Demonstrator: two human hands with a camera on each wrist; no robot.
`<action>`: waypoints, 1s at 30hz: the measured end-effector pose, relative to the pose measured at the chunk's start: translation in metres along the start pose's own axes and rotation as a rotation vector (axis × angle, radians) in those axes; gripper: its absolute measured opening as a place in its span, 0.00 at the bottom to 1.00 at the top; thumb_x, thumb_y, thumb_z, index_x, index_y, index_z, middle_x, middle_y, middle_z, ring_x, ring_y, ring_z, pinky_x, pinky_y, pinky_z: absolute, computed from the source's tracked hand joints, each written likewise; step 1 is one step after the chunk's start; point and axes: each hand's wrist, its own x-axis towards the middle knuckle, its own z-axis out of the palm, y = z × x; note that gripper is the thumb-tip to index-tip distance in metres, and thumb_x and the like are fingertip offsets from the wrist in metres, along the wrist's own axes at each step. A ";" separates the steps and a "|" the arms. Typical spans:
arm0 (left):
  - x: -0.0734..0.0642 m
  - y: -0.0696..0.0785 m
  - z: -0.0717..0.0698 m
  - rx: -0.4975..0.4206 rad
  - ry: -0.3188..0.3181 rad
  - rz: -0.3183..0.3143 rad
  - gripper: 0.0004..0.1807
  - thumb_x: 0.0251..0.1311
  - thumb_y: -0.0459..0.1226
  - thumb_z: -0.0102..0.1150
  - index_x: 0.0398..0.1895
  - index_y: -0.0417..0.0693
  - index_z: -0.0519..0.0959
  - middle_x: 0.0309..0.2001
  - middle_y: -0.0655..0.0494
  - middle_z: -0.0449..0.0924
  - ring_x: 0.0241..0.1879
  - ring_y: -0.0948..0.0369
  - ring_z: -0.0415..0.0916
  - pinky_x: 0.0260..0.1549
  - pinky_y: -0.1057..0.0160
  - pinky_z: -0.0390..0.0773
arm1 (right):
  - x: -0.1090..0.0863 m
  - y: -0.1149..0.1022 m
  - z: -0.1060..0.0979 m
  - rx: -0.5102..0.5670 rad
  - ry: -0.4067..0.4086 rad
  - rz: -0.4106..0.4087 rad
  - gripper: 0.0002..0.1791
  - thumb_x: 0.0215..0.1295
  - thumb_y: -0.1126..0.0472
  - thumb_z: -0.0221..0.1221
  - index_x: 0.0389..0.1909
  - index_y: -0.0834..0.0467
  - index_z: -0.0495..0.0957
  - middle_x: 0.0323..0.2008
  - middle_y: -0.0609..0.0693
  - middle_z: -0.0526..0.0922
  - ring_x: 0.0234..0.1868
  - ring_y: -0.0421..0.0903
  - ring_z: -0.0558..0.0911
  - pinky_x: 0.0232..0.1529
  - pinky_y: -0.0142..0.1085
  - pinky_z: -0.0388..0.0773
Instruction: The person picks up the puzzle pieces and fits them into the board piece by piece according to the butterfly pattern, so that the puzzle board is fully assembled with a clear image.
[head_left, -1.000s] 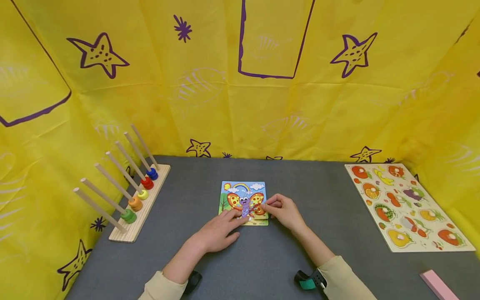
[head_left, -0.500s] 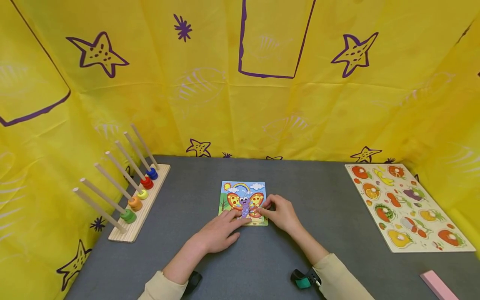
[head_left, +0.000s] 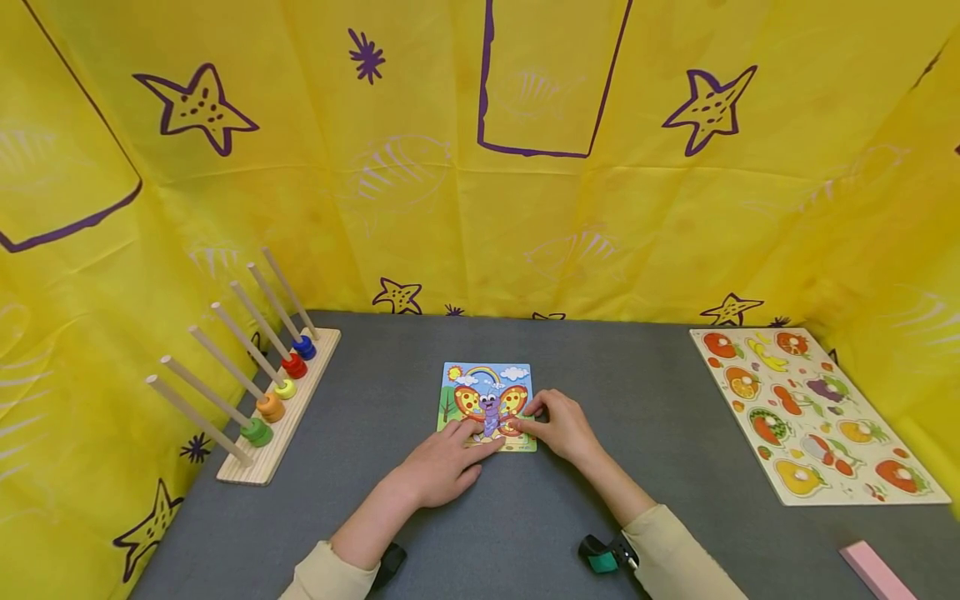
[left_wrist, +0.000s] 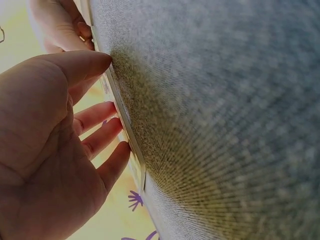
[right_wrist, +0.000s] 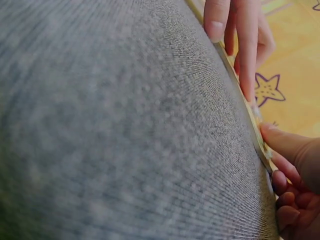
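Note:
A small square butterfly puzzle (head_left: 492, 375) lies on the dark tabletop in the middle of the head view. My left hand (head_left: 441, 467) rests on its lower left part with fingers extended. In the left wrist view, that hand's fingertips (left_wrist: 125, 146) touch the board near its edge. At the lower right wing, my right hand (head_left: 564, 427) holds a puzzle piece (head_left: 507, 430) with thumb and curled fingers; the piece looks nearly level with the board. The right wrist view has the right thumb (right_wrist: 282, 140) over the board's edge, other fingers curled beside it. Fingers partly hide the lower picture.
To the left stands a wooden peg stacker (head_left: 281, 425) with tall pegs and coloured rings. A fruit peg puzzle board (head_left: 817, 417) lies at the right, and a pink block (head_left: 877, 571) near the front right. Yellow cloth (head_left: 525, 233) encloses the table's back and sides.
My right hand has shifted slightly left over the butterfly puzzle, and the tilted piece at the lower right wing has come down flatter. My left hand has barely moved.

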 end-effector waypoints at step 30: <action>0.001 -0.001 0.001 -0.021 -0.032 -0.025 0.24 0.67 0.38 0.56 0.67 0.55 0.73 0.57 0.48 0.70 0.57 0.52 0.66 0.52 0.51 0.72 | 0.010 0.008 -0.009 0.040 -0.167 0.060 0.16 0.52 0.53 0.73 0.35 0.53 0.78 0.25 0.44 0.73 0.23 0.41 0.67 0.26 0.33 0.62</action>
